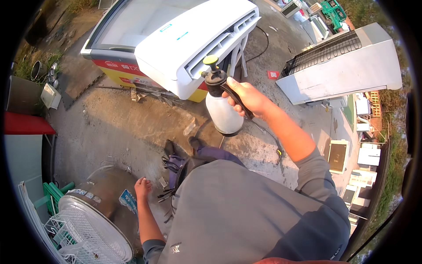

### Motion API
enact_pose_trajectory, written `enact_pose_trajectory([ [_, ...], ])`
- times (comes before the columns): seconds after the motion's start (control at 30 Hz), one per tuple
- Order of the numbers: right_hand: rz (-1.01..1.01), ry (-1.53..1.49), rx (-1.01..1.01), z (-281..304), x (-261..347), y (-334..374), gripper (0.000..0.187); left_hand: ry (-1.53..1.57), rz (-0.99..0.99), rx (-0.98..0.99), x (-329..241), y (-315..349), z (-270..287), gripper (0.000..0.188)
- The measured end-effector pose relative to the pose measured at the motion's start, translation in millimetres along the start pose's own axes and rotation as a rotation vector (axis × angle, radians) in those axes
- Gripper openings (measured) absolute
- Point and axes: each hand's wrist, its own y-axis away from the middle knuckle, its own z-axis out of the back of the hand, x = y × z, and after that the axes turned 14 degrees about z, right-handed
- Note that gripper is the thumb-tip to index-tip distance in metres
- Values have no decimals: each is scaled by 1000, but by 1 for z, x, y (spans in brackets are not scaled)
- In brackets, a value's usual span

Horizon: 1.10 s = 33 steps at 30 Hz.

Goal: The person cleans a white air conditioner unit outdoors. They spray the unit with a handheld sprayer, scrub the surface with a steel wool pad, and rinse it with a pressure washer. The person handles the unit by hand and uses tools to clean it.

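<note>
Right hand [247, 100]: fingers clamped on black handle [249, 114] of white-bodied pump sprayer [220, 110], held upright at 1 o'clock. Wall air-conditioner unit [189, 42] at 12 o'clock. Left hand [143, 188] at 8 o'clock, near brown drum [112, 181]; fingers curled, cannot tell whether they touch.

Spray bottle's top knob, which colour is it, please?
The knob is yellow-green, seen in the head view.

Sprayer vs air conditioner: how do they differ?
The sprayer is held in the right grip; the air conditioner is unheld. The sprayer is a rounded bottle; the air conditioner is a long, slatted box. The sprayer is much smaller than the air conditioner. Both have whitish bodies.
</note>
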Motion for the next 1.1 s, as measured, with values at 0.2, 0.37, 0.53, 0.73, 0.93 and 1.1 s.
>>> enact_pose_trajectory([
  [0.2,-9,-34,-109,-38,4,3,51,46,83,-12,-42,-30,68,29],
  [0.37,-44,-65,-170,-46,6,3,49,-24,126,-76,-37,-41,104,25],
  [0.53,-13,-130,-235,-45,-2,-4,48,-155,167,-107,-48,-30,96,26],
  [0.73,-29,-131,-286,-42,3,-17,49,-124,95,-65,-74,-24,67,29],
  [0.93,-32,-151,-319,-26,6,-31,49,-101,37,-25,-88,-30,63,29],
  [1.1,-3,-161,-365,-13,7,-38,51,-101,87,-84,-77,-34,71,28],
])
